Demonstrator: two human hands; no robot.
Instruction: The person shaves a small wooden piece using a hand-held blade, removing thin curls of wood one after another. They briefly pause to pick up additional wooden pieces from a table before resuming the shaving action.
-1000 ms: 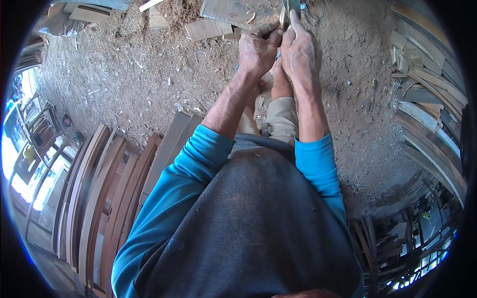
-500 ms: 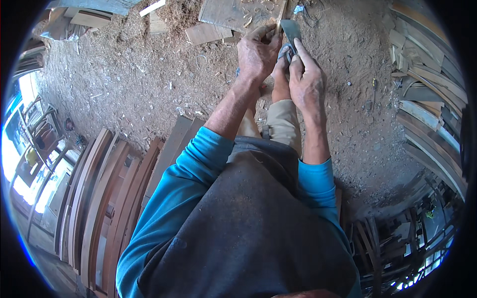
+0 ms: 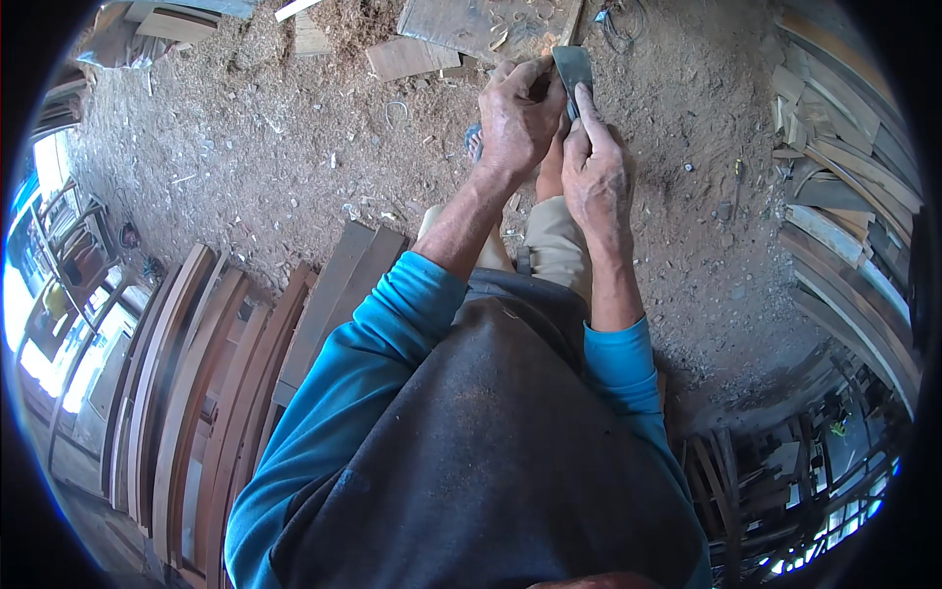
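Note:
A thin wooden strip [image 3: 573, 24] runs from the far board down behind the blade towards my left hand [image 3: 520, 115], whose fingers are pinched around its near end. My right hand [image 3: 597, 177] is closed on a broad flat-bladed metal tool [image 3: 572, 67] that widens toward its far end, the index finger stretched along the blade. The blade lies across the strip, close beside my left fingertips. My palm and fingers hide the tool's handle.
A wide board [image 3: 461, 22] with curled shavings lies ahead, a smaller wood piece [image 3: 412, 59] next to it. Long planks [image 3: 201, 393] are stacked at the left, offcuts [image 3: 854, 196] heaped at the right. A screwdriver [image 3: 738, 175] rests on the shaving-strewn ground.
The blade has come slightly nearer to me along the strip, and my right hand has drawn back with it. My left hand has shifted a little to the right.

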